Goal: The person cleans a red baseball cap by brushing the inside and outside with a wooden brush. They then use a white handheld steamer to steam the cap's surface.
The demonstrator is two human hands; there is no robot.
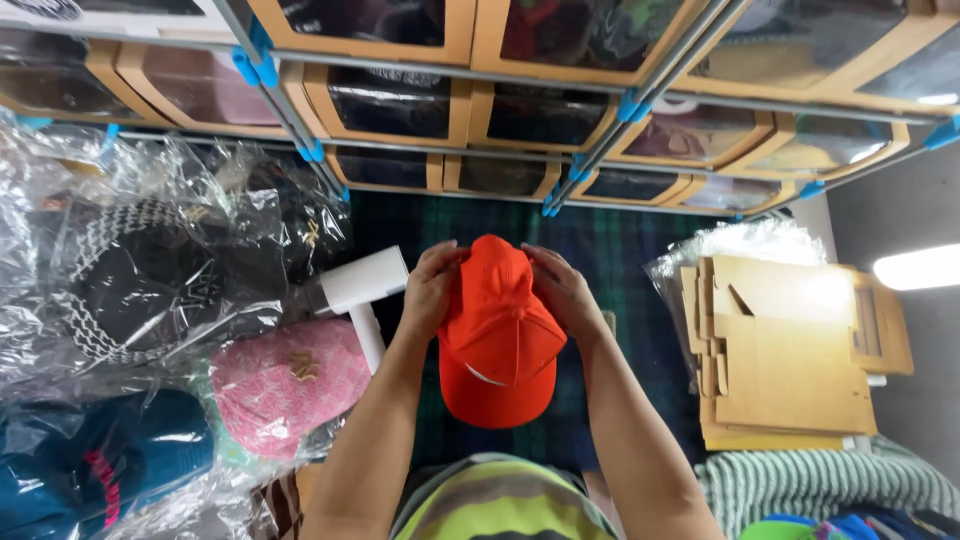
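The left hand (432, 290) and right hand (562, 290) both grip an orange cap (497, 335), fingers curled around the sides of its crown, brim pointing toward the person. The cap is held up over a dark plaid cloth (620, 260). Just left of the cap lies a white handheld device (362, 295). Further left of the cap sit a pink cap (285, 385), a black patterned cap (140, 275) and a teal cap (100, 460), all in clear bags. Right of the cap is a stack of flat cardboard (790, 350). Beyond the cap stand shelves of windowed boxes (400, 105).
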